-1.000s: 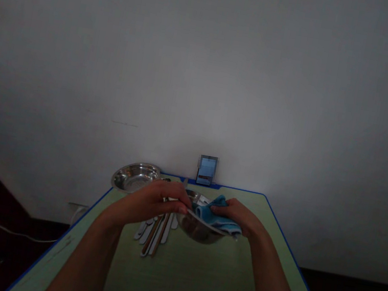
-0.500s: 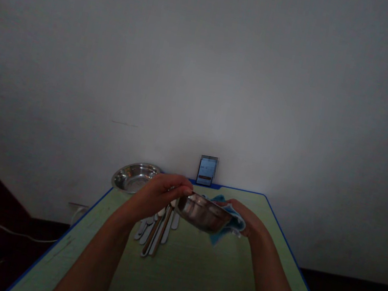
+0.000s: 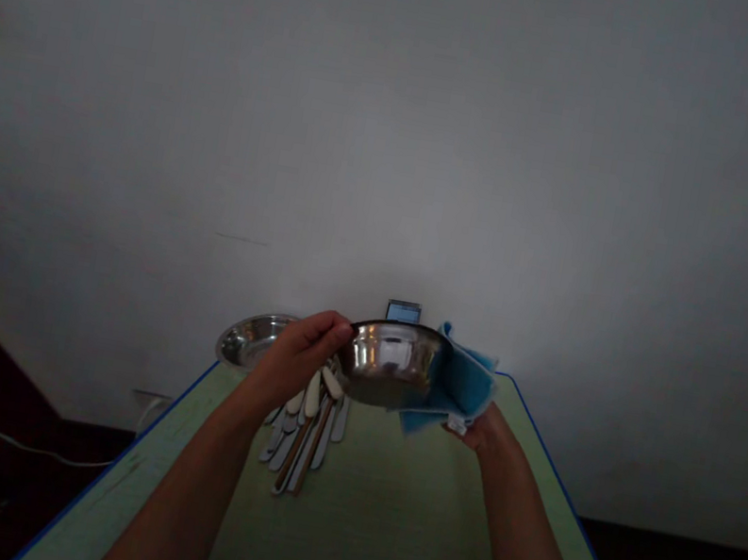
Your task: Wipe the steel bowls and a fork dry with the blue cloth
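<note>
My left hand (image 3: 305, 350) is closed on the left rim of the metal bowl (image 3: 393, 360), thumb on the near side. The bowl is raised above the table (image 3: 374, 538) — rim uppermost, outer wall facing me. My right hand (image 3: 482, 429) grips the blue cloth (image 3: 468, 382), which lies against the bowl's right side (most of those fingers are hidden by the cloth). The cutlery (image 3: 300, 440) lies in an overlapping group on the table, below and left of the bowl; some pieces have brown handles. A second bowl (image 3: 253, 341) sits at the far left corner, partly behind my left hand. The phone (image 3: 403, 311) stands behind the raised bowl — only its upper part shows.
</note>
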Motion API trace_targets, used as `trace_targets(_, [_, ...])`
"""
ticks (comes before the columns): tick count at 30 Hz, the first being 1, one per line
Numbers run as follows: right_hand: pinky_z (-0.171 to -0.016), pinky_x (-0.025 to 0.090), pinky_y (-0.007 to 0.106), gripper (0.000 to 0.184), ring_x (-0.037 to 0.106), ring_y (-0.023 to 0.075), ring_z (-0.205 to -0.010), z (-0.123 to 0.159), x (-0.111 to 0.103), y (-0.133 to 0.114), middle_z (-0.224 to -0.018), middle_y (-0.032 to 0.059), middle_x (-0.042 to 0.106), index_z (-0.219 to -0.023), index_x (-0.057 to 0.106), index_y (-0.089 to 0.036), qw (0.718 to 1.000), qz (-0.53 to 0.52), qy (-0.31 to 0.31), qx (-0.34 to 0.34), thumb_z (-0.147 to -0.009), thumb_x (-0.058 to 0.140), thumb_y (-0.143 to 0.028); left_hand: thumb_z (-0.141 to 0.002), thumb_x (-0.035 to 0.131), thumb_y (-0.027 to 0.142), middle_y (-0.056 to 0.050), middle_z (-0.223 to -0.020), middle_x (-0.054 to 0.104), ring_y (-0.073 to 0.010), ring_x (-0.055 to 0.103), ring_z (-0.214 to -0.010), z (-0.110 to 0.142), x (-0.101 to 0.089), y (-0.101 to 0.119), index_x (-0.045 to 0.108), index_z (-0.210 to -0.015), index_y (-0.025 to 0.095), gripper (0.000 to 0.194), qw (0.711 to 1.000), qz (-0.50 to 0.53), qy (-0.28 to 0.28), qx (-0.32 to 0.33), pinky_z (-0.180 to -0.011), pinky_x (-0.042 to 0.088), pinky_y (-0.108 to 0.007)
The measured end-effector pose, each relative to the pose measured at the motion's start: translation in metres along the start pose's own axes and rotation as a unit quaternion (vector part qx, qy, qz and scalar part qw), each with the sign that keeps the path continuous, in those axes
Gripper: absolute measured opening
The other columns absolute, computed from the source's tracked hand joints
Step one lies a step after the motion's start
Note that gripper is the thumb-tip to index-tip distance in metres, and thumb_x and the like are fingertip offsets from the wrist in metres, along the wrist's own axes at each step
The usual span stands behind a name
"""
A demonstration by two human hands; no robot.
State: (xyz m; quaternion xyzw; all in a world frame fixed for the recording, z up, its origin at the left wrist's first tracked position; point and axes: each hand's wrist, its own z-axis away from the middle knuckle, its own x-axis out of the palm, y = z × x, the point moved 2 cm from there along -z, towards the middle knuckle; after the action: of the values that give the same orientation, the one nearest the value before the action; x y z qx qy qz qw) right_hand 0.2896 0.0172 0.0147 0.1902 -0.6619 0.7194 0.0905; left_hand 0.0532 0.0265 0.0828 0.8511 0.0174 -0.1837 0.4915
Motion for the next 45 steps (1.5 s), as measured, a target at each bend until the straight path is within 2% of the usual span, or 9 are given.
trace_targets(6, [-0.036,0.040,0.020,0.042,0.051,0.0097,-0.041,-0.002,0.004,-0.006,-0.059,-0.0006,0.064,-0.083,0.064,-0.019,0.997,0.001,0.077,-0.008,-0.072,0.062,-0.060,-0.090,0.044,0.036,0.002,-0.069,0.060,-0.0122,0.054,-0.064,0.002,0.003,-0.007,0.054,-0.078,0.019,0.023,0.998,0.036,-0.030,-0.034,-0.063,0.042,-0.024])
trace_targets(15, [-0.063,0.052,0.032,0.050,0.064,0.0192,-0.072,-0.003,0.000,-0.004,-0.084,0.0081,0.067,-0.092,0.064,-0.018,0.989,0.042,0.141,-0.010,-0.078,0.051,-0.064,-0.088,0.052,0.038,0.002,-0.079,0.060,-0.0114,0.055,-0.069,0.005,0.011,-0.016,0.052,-0.095,0.019,0.020,0.971,0.203,-0.083,-0.092,-0.064,0.043,-0.024])
trace_targets(24, [-0.066,0.049,0.032,0.063,0.062,0.0212,-0.076,0.008,0.012,-0.011,-0.089,0.0102,0.067,-0.096,0.063,-0.016,0.976,0.142,0.154,-0.059,-0.075,0.047,-0.073,-0.088,0.054,0.033,0.004,-0.076,0.061,-0.0097,0.057,-0.068,0.005,0.011,-0.010,0.050,-0.096,0.020,0.015,0.959,0.249,-0.085,-0.109,-0.064,0.044,-0.022])
trace_targets(28, [-0.076,0.048,0.033,0.054,0.061,0.0228,-0.093,0.010,0.019,-0.015,-0.107,0.0081,0.066,-0.113,0.059,-0.021,0.976,0.120,0.140,-0.118,-0.077,0.053,-0.062,-0.089,0.053,0.032,0.004,-0.076,0.063,-0.0097,0.058,-0.069,0.004,0.012,-0.011,0.050,-0.096,0.020,0.014,0.961,0.239,-0.093,-0.106,-0.064,0.045,-0.022])
trace_targets(32, [-0.087,0.043,0.034,0.034,0.058,0.0231,-0.101,0.012,0.021,-0.023,-0.107,0.0037,0.066,-0.105,0.062,-0.022,0.968,0.121,0.121,-0.184,-0.076,0.058,-0.040,-0.088,0.053,0.034,0.002,-0.076,0.063,-0.0117,0.059,-0.069,0.003,0.010,-0.012,0.049,-0.094,0.020,0.016,0.972,0.189,-0.084,-0.108,-0.062,0.045,-0.023])
trace_targets(35, [-0.088,0.041,0.034,0.025,0.057,0.0220,-0.097,0.017,0.024,-0.031,-0.099,0.0024,0.067,-0.098,0.063,-0.022,0.939,0.218,0.139,-0.227,-0.076,0.056,-0.031,-0.088,0.052,0.034,0.001,-0.076,0.064,-0.0126,0.060,-0.071,0.002,0.009,-0.009,0.049,-0.094,0.019,0.017,0.980,0.151,-0.087,-0.092,-0.065,0.046,-0.024])
trace_targets(38, [-0.092,0.040,0.036,0.029,0.055,0.0216,-0.101,0.026,0.034,-0.039,-0.106,0.0029,0.064,-0.108,0.060,-0.024,0.894,0.311,0.142,-0.289,-0.083,0.050,-0.032,-0.088,0.052,0.033,0.001,-0.076,0.065,-0.0122,0.060,-0.070,0.001,0.009,-0.001,0.050,-0.093,0.019,0.015,0.984,0.129,-0.096,-0.078,-0.066,0.046,-0.025])
trace_targets(42, [-0.102,0.035,0.041,0.041,0.045,0.0226,-0.120,0.041,0.056,-0.046,-0.129,0.0045,0.051,-0.127,0.050,-0.029,0.773,0.458,0.068,-0.435,-0.087,0.043,-0.024,-0.088,0.052,0.034,0.000,-0.078,0.066,-0.0137,0.061,-0.072,0.002,0.013,0.011,0.050,-0.094,0.019,0.017,0.984,0.124,-0.103,-0.070,-0.068,0.047,-0.027])
trace_targets(45, [-0.104,0.034,0.044,0.051,0.041,0.0227,-0.124,0.046,0.065,-0.047,-0.135,0.0045,0.046,-0.135,0.042,-0.032,0.709,0.546,0.059,-0.444,-0.087,0.042,-0.018,-0.088,0.051,0.036,0.000,-0.081,0.065,-0.0153,0.062,-0.077,0.001,0.015,0.018,0.049,-0.095,0.018,0.019,0.984,0.130,-0.101,-0.065,-0.074,0.048,-0.030])
